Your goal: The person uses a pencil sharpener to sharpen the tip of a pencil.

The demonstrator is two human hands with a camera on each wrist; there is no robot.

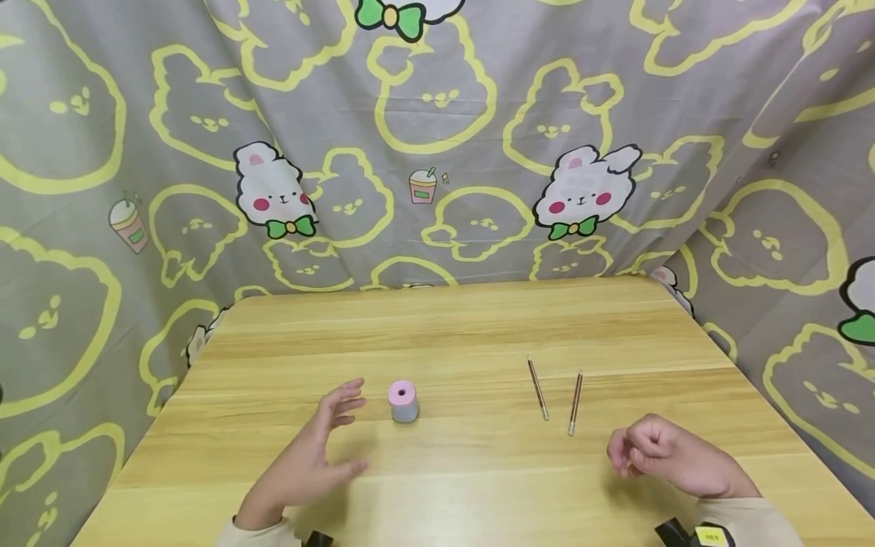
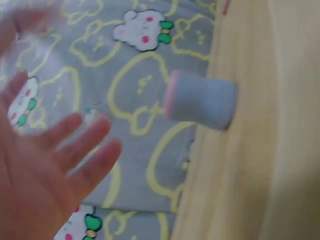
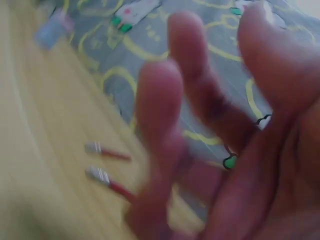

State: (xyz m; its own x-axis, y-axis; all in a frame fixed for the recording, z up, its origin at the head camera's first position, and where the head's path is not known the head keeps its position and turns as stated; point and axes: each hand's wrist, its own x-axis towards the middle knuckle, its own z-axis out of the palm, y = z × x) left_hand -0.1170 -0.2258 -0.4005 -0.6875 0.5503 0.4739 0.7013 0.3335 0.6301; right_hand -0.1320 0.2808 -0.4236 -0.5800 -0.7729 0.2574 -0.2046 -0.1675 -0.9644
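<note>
Cartoon-print curtain (image 1: 410, 114) behind wood-grain table (image 1: 465, 334) | left hand (image 1: 314, 452) spread apart | right hand (image 1: 677, 457) loosely curled

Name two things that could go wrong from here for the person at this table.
The left hand is open beside the upright sharpener without touching it, so a careless swipe might tip it over. The two pencils lie loose on the table, so a nudge from the right hand could send them rolling.

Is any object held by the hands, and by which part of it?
Nothing is held: the left hand is apart from the sharpener, the right hand from both pencils.
</note>
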